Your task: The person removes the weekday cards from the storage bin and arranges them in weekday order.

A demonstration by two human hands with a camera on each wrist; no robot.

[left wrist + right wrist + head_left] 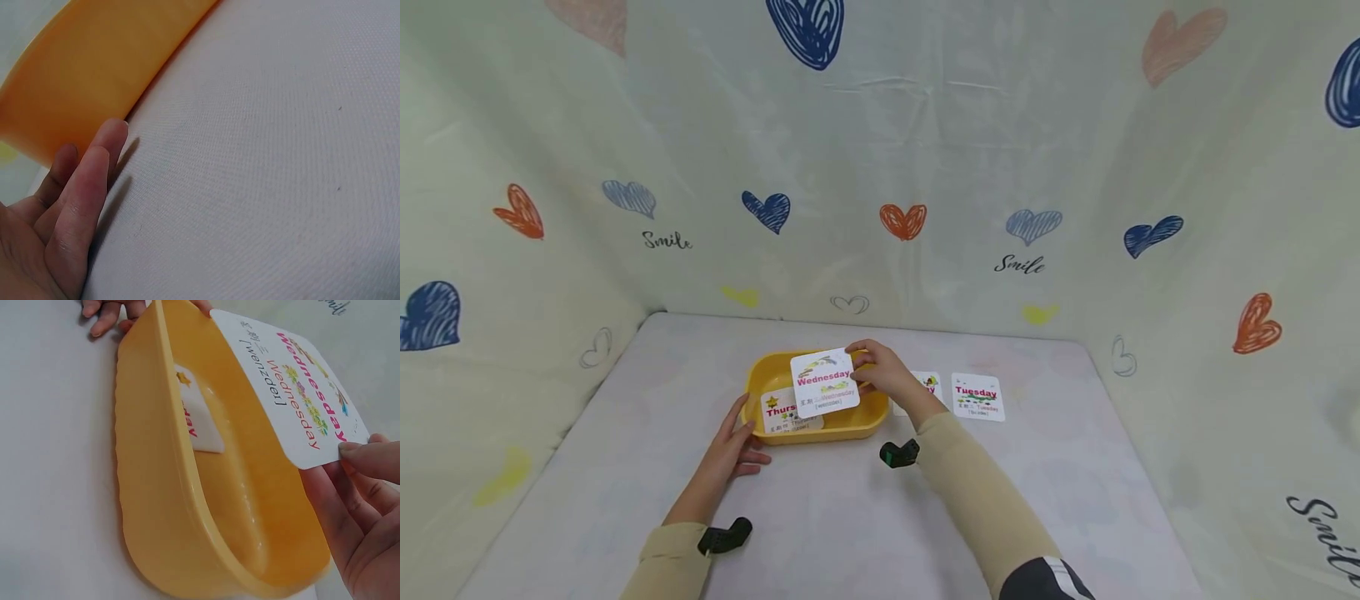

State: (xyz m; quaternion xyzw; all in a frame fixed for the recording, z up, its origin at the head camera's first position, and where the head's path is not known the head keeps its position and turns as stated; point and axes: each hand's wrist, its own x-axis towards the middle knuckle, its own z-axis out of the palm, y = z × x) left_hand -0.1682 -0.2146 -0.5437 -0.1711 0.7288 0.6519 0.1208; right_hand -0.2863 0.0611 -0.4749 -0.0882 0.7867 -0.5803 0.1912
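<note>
My right hand pinches the right edge of a white card printed "Wednesday", raised over a yellow plastic tray. In the right wrist view, the thumb lies on the printed face of the card, with fingers behind it. A "Thursday" card lies inside the tray, partly covered by the raised card in the head view. At the tray's left end, my left hand touches the rim with loosely extended fingers. The left wrist view shows several fingers close beside the tray's outer wall.
A "Tuesday" card lies flat on the white table, right of the tray. Another card beside it is partly hidden behind my right hand and wrist. A curtain printed with hearts hangs behind and along the sides.
</note>
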